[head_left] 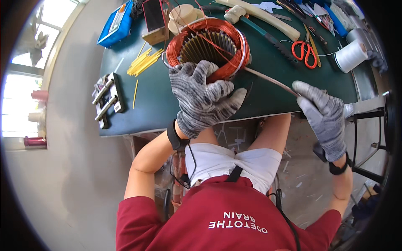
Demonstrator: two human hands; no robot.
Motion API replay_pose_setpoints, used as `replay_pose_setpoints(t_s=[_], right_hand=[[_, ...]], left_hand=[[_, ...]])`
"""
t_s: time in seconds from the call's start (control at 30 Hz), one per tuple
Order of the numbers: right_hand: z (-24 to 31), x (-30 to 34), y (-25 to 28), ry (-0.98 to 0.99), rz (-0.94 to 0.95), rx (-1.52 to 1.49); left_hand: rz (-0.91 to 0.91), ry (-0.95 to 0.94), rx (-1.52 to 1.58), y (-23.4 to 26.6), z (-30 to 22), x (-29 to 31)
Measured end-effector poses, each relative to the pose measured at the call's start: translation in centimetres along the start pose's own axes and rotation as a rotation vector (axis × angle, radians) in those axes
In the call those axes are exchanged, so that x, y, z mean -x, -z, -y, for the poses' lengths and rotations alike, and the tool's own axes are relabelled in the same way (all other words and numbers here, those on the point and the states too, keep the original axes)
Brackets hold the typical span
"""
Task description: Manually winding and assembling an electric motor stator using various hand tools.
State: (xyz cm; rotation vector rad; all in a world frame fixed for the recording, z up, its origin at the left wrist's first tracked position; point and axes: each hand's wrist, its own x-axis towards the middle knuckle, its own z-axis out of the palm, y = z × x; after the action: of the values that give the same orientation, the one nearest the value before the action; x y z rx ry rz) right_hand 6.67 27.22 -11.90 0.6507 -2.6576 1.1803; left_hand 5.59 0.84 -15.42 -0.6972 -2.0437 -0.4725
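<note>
A motor stator with copper-coloured windings and a ring of dark slots stands on the green table, white cord looped around its coils. My left hand, in a grey striped glove, lies over the near side of the windings with its fingers curled on the rim and the thumb apart. A thin, pale brownish cord runs taut from the stator's right side. My right hand, gloved too, pinches the far end of this cord off to the right, near the table's edge. Red lead wires rise across the stator's opening.
Left of the stator lie yellow sticks, a metal fixture and a blue tray. A mallet, red-handled scissors and a white thread spool are at the back and right. A phone leans on a wooden block.
</note>
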Motion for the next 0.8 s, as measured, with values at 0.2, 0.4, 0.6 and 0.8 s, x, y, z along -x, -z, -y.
replay_pose_setpoints(t_s=[0.2,0.4,0.6,0.8], right_hand=[[-1.8,-2.6,0.9,0.004,0.211,0.012],[-3.0,-4.1,0.6,-0.174,0.471,0.036],[-6.7,-3.0,-0.1,-0.182,0.419,0.130],[-11.0,-1.6,-6.7,-0.017,-0.067,-0.101]], left_hand=[[0.004,0.077,-0.055,-1.2,-0.7,-0.4],[0.039,-0.003,0.168,3.2,0.7,-1.2],[0.058,-0.014,0.426,0.9,7.9,-0.6],[0.050,-0.055,0.493,0.1,7.2,-1.1]])
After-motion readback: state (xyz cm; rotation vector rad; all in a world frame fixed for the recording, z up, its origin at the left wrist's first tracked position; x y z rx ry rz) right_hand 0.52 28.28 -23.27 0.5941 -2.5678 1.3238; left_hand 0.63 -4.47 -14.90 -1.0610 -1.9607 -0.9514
